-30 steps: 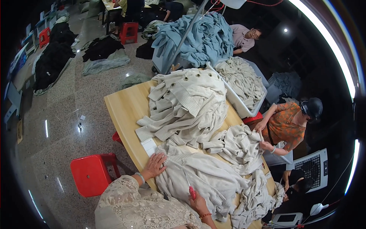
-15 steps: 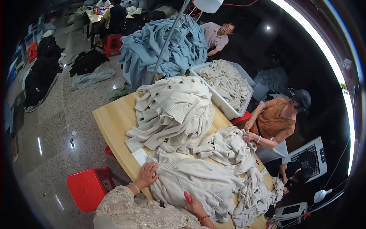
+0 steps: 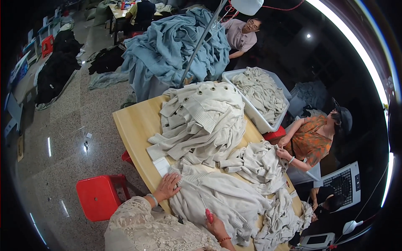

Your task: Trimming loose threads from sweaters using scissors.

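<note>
A cream knitted sweater (image 3: 217, 196) lies spread on the wooden table in front of me. My left hand (image 3: 167, 187) rests flat on its left edge, fingers stretched out, close to a white strip (image 3: 161, 165) on the tabletop. My right hand (image 3: 217, 228) is closed round the red handle of a thin metal-shafted tool (image 3: 209, 216). The shaft points up and left over the sweater; whether its tip touches the knit I cannot tell. Just beyond lies a tall heap of cream sweaters (image 3: 205, 121) with dark buttons.
A co-worker in orange (image 3: 312, 140) handles a cream garment (image 3: 259, 165) across the wooden table (image 3: 136, 123). Behind are a white bin (image 3: 274, 123) of cream knits, a blue garment pile (image 3: 176, 50) and a lamp pole (image 3: 201, 46). A red stool (image 3: 97, 197) stands at left.
The whole view has shifted, so the table and garments sit farther right in the picture. Both my hands keep nearly the same places on the sweater, the tool still in my right.
</note>
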{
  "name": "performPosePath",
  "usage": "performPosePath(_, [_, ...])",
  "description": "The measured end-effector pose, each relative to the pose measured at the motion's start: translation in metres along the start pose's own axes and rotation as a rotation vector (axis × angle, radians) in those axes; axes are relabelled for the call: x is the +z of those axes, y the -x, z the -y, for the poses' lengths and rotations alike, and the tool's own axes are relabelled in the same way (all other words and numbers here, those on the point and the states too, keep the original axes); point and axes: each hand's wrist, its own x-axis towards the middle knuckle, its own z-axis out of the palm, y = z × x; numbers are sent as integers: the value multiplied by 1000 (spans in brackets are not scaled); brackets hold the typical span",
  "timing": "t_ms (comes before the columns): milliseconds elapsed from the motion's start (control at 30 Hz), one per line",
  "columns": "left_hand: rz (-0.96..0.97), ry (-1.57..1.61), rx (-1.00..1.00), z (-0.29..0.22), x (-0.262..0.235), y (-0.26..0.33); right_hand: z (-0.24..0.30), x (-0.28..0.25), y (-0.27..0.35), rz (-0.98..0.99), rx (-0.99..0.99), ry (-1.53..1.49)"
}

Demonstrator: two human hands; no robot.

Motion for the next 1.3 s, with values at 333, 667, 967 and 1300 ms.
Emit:
performPosePath(333, [14,-14,1,-2,-3,-2,9,-2,4,17,-25,-41])
performPosePath(667, [10,0,3,-3,-6,-3,4,4,1,12,11,-90])
performPosePath(967, [39,31,-10,-3,-3,-2,-4,8,2,24,-27,-71])
performPosePath(1300, [49,12,-9,1,-2,1,-7,14,1,34,2,-62])
